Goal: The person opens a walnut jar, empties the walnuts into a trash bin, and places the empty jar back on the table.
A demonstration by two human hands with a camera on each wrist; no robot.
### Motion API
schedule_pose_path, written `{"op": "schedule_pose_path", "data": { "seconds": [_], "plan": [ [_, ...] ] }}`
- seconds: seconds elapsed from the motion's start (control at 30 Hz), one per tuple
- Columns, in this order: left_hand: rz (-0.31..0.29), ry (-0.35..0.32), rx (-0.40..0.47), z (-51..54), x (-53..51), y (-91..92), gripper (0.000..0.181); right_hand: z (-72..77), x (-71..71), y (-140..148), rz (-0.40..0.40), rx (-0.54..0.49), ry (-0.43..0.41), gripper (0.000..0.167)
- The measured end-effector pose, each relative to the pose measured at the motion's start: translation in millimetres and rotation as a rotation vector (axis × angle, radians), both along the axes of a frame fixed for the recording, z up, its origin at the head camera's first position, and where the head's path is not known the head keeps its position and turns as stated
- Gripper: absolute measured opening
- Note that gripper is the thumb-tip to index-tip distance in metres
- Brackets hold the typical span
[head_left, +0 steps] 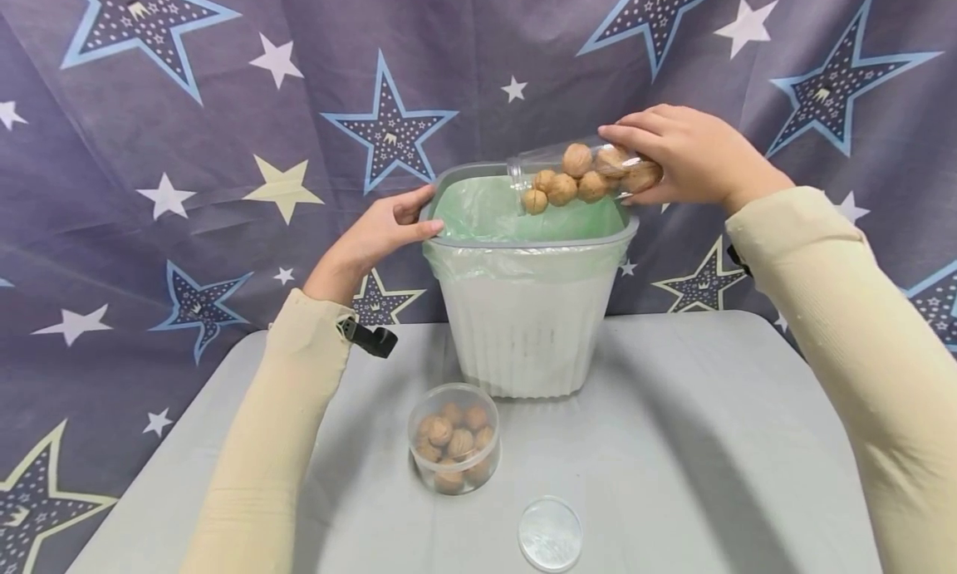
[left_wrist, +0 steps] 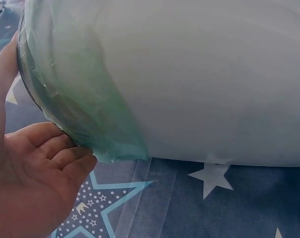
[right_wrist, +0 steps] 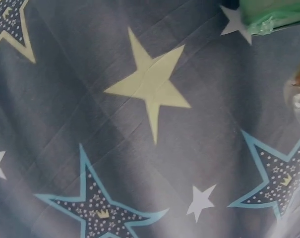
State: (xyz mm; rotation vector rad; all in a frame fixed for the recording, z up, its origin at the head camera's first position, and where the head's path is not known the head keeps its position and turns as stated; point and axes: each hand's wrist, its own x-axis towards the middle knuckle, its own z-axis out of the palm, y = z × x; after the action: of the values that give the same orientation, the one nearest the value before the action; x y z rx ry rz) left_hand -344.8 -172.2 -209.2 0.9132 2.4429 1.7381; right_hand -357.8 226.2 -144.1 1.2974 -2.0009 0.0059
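Note:
My right hand grips the base end of a clear plastic jar, tipped nearly on its side. Several walnuts lie along the jar, and its open mouth points left above the bin. Below it stands a white trash bin with a grey rim, lined with a green plastic bag. My left hand holds the bin's left rim, thumb at the front; in the left wrist view its fingers bend against the bag-covered side. The right wrist view shows only a sliver of jar, not the hand.
A round clear tub of walnuts stands on the grey table in front of the bin. Near it lies a clear round lid. Behind the table hangs a star-patterned curtain.

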Motion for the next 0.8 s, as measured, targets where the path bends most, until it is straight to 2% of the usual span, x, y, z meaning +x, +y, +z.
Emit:
{"op": "schedule_pose_path", "data": {
  "seconds": [0.23, 0.5, 0.63, 0.8],
  "plan": [
    [-0.006, 0.000, 0.002, 0.4, 0.1, 0.1, 0.067, 5.8, 4.9, -6, -0.142, 0.015, -0.172, 0.083],
    [-0.009, -0.008, -0.006, 2.7, 2.1, 1.1, 0.068, 14.9, 10.7, -8, -0.234, 0.069, -0.247, 0.081],
    [0.001, -0.013, -0.009, 2.6, 1.9, 0.4, 0.068, 17.9, 14.5, -9, -0.285, 0.008, -0.341, 0.080],
    [-0.005, -0.017, 0.003, 2.2, 1.7, 0.4, 0.068, 21.0, 17.2, -9, -0.330, -0.052, -0.394, 0.080]
  ]
}}
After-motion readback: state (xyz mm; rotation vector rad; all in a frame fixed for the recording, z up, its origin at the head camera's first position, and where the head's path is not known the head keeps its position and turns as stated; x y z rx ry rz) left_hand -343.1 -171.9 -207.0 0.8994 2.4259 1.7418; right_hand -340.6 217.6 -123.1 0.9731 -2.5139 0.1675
